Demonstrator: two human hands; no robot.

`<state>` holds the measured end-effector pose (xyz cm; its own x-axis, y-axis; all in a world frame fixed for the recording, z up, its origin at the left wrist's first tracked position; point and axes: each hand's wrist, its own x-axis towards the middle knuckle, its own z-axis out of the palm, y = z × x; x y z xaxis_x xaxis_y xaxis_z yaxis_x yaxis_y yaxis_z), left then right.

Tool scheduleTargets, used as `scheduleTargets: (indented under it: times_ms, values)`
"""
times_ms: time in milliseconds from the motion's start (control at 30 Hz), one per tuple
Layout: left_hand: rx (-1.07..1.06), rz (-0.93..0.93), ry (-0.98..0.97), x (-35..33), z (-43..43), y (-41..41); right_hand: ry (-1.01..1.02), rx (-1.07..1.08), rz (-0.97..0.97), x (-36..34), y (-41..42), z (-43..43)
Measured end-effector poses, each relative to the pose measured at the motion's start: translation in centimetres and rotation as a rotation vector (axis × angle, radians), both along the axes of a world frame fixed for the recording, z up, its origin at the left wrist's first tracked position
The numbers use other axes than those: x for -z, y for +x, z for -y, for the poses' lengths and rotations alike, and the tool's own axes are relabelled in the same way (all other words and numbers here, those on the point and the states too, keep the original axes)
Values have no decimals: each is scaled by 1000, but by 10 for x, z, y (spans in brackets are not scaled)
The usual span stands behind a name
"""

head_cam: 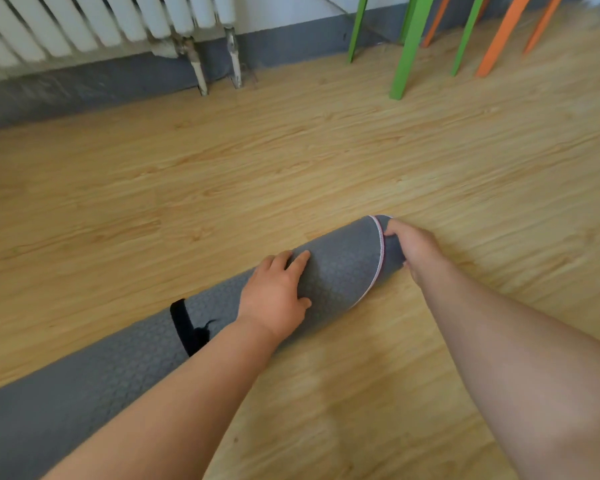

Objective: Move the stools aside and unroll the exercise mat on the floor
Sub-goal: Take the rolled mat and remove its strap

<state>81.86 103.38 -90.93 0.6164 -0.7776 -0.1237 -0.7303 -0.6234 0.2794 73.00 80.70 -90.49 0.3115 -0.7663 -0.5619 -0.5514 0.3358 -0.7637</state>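
**On the floor, a rolled mat under both hands**

On the wood-look floor [291,161] the grey exercise mat [340,268] lay fully rolled. Its long axis ran from the lower left of the view up to an end near the middle right. A pink stitched edge [381,251] curved round the roll close to that end, and a black strap [182,325] bound it farther down its length.

Both hands were at the far end of the roll, right beside each other. The left hand [274,296] lay on top just short of the stitched edge, its fingers spread and fairly straight over the curve, pressing rather than clasping. The right hand [414,249] met the end face itself. Its grip was curled, thumb at the upper rim and fingers tucked under, pinching the end of the roll.

With the strap on, unrolling looked not yet begun, and the left hand was the nearer to it.

Well apart, by the grey skirting [291,46], stood the green stool [411,46] and the orange stool [499,39], only their legs in view. A white radiator [84,22] hung to their left.
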Motion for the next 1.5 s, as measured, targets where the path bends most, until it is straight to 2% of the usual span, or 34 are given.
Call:
scheduleTargets:
  times_ms: [100,167,233,433,533,700,800,967,1067,1267,1367,1500]
  values:
    - [-17,0,4,-8,-6,7,-191,-36,-147,-3,17,-13]
    - [-63,23,-22,-7,-12,2,-425,-51,-331,3,18,-31]
    - [-90,57,-71,-3,-13,-1,-625,-82,-418,7,17,-41]
    - [-90,101,-121,1,-24,10,-1021,-370,-316,-4,28,-44]
    - [-117,56,-125,-3,-39,11,-1054,-471,-193,-9,34,-69]
    - [-121,51,-122,-15,-67,21,-1108,-815,-24,-16,46,-112]
    - [-228,55,-169,-29,-95,36,-1105,-995,12,-28,59,-131]
    - [-471,9,-211,-35,-156,50,-962,-1290,14,-29,66,-171]
    - [-520,-57,-92,-31,-184,57,-932,-1482,-42,-33,72,-187]
    - [-464,-233,182,-27,-214,67,-940,-1553,-14,-44,87,-218]
    - [-339,-158,374,-14,-214,60,-939,-1620,-24,-38,88,-229]
    - [-251,-31,437,-8,-216,59,-1015,-1751,-214,-31,87,-230]
